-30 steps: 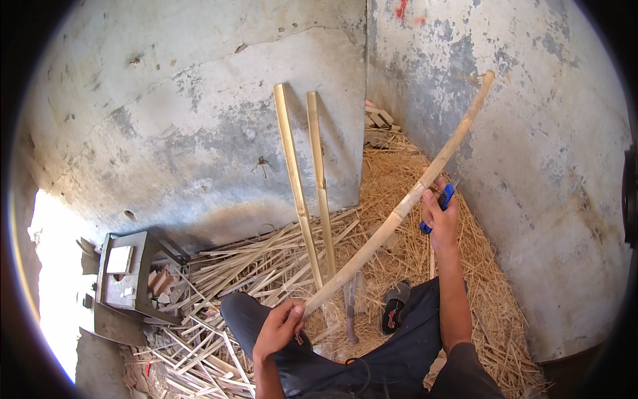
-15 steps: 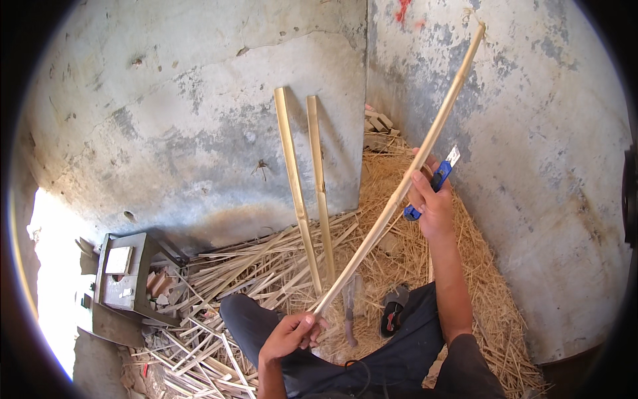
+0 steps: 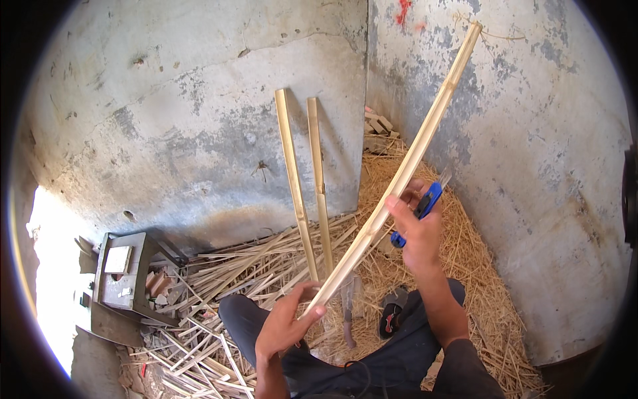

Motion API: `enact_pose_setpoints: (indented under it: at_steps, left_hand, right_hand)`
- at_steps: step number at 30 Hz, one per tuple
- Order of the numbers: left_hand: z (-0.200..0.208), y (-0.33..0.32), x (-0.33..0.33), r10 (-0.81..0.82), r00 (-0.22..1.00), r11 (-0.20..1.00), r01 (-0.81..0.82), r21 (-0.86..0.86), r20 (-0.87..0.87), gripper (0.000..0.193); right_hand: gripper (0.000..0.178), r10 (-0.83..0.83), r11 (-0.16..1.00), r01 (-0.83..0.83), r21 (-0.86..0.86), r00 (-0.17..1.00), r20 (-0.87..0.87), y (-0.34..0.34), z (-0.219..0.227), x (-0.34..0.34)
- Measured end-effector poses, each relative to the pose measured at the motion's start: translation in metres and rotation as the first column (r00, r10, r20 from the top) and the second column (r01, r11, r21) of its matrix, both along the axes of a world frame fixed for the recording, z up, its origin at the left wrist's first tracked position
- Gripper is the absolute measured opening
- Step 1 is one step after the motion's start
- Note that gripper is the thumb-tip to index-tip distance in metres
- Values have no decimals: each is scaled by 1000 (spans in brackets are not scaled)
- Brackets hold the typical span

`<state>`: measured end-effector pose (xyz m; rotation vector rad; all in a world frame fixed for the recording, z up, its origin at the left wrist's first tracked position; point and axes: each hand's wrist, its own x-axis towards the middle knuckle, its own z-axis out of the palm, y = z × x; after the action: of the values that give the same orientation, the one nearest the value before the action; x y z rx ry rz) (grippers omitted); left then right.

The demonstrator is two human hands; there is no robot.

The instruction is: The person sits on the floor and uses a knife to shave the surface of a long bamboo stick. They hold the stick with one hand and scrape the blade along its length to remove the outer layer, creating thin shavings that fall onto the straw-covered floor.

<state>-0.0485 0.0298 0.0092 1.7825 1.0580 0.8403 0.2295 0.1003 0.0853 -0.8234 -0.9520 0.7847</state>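
A long pale bamboo strip (image 3: pixel 405 166) slants from low centre up to the upper right. My left hand (image 3: pixel 286 322) holds its lower end between thumb and fingers. My right hand (image 3: pixel 415 226) is higher up beside the strip, gripping a blue-handled knife (image 3: pixel 422 209) with its thumb against the strip. My legs in dark trousers are folded below.
Two bamboo slats (image 3: pixel 302 193) lean against the concrete wall (image 3: pixel 166 120). Split bamboo strips (image 3: pixel 219 266) and straw-like shavings (image 3: pixel 465 266) cover the floor. A small wooden stool (image 3: pixel 123 276) lies at left. A dark sandal (image 3: pixel 392 312) sits by my knee.
The strip has tilted steeper, its top end rising toward the upper right. My right hand with the knife has moved up along it. My left hand has dropped slightly.
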Motion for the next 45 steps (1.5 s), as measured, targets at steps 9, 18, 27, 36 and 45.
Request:
enact_pose_setpoints:
  at_steps: [9,18,27,36,45]
  left_hand:
    - [44,0,36,77,997,995,-78,59,17,32]
    - [36,-1,53,101,959,989,-68,-132,266,30]
    - [47,-12,66,155,978,987,-147,-66,141,27]
    - [32,-12,74,226,967,964,-240,117,120,24]
    - [24,-14,75,294,953,945,-301,131,66,24]
  right_hand:
    - [25,138,989,-128,-68,976,168,-28,-19,-28]
    - [24,56,981,-134,140,888,456,-42,-45,-5]
    - [32,-224,959,-94,269,333,916,-69,-45,0]
    - [32,-290,945,-77,317,250,924,-72,-42,-6]
    - [31,-303,947,-34,320,237,923,-64,-50,-2]
